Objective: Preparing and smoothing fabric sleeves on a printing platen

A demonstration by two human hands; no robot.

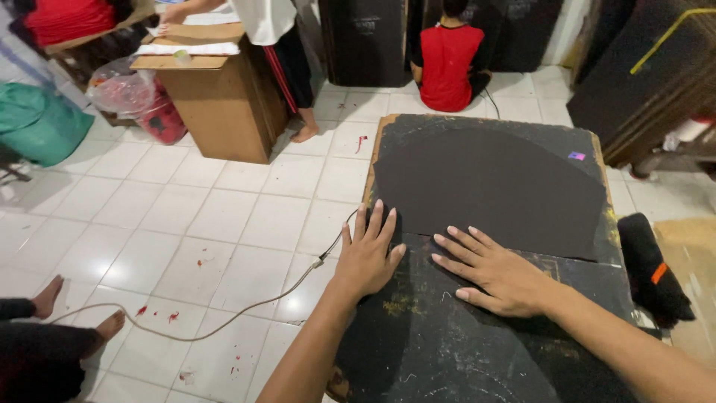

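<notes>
Left hand (367, 254): fingers spread flat, gripping nothing — tips touch the near edge of the dark grey sheet (485, 186).
Right hand (496, 272): open, palm down beside it, holding nothing.
Sheet: lies flat on the black worktable (447, 351).
Cable (246, 306): trails over the white tiled floor (186, 216).

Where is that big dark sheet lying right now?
In the head view, the dark sheet lies flat on the black worktable right of centre, with the left hand and right hand pressed at its near edge.
</notes>
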